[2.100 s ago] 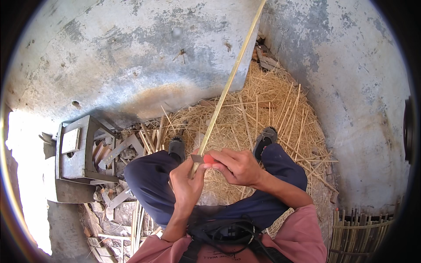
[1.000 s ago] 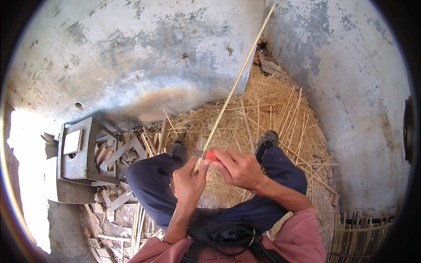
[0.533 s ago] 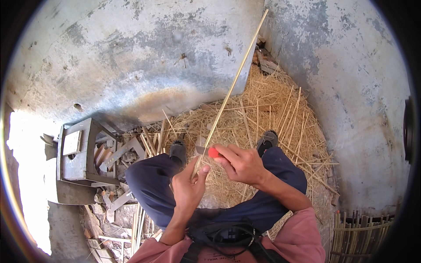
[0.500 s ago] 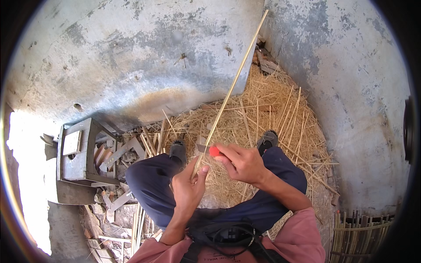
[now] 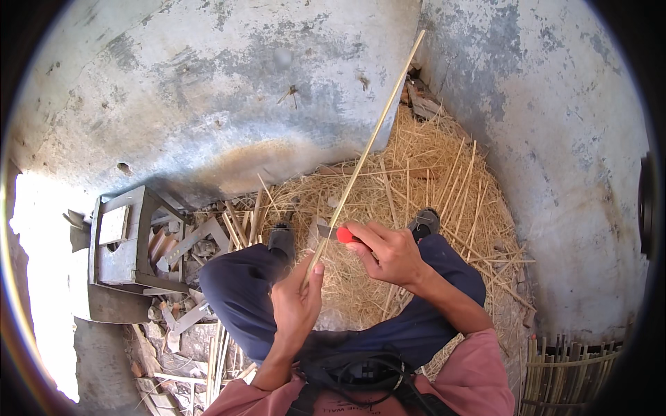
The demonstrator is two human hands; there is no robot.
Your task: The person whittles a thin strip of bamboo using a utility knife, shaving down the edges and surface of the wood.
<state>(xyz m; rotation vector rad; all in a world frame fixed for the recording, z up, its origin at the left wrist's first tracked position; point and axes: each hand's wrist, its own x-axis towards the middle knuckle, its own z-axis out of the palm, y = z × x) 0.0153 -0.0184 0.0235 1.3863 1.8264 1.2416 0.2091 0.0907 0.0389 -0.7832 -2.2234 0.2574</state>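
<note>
Pale yellow, the long, thin, cane-like strip (image 5: 361, 163) slanted away from me, its near part clamped in my left grip (image 5: 295, 301). My right grip (image 5: 392, 256) was closed around the red-handled knife (image 5: 345, 235), whose flat grey blade (image 5: 323, 231) crossed the strip just beyond my left grip; how deep its edge sat, I could not tell. Both had open room between my navy-trousered legs (image 5: 451, 267), above straw-coloured litter (image 5: 437, 149). The strip's far end lined up with the corner of the blotchy grey walls (image 5: 312, 76); contact was unclear. A weathered box-shaped frame (image 5: 125, 256) stood well apart, leftward.
</note>
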